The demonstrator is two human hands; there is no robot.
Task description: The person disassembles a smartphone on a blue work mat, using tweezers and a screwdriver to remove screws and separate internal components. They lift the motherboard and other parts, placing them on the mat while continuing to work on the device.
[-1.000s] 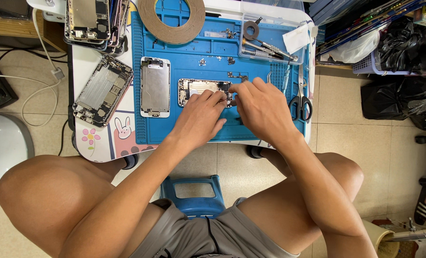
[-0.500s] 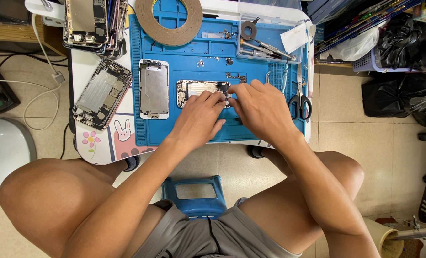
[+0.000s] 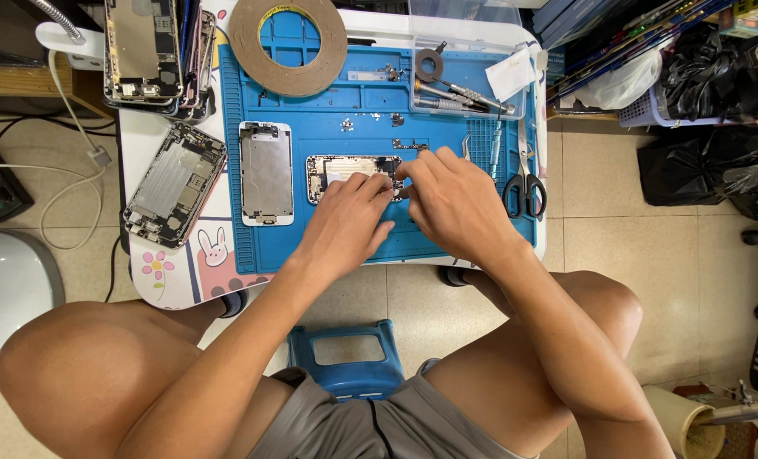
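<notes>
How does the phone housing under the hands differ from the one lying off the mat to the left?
The phone housing under the hands lies level on the blue mat, touched by both hands. The left phone housing lies tilted on the white table, untouched and fully visible. Both are opened, insides facing up.

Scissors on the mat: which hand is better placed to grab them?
Right, probably. The right hand sits just beside the scissors; the left hand lies farther off, resting on the opened phone.

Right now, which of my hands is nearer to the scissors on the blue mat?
Right. Your right hand works at the opened phone, just beside the scissors without touching them. Your left hand sits farther off, on the right hand's other side.
</notes>
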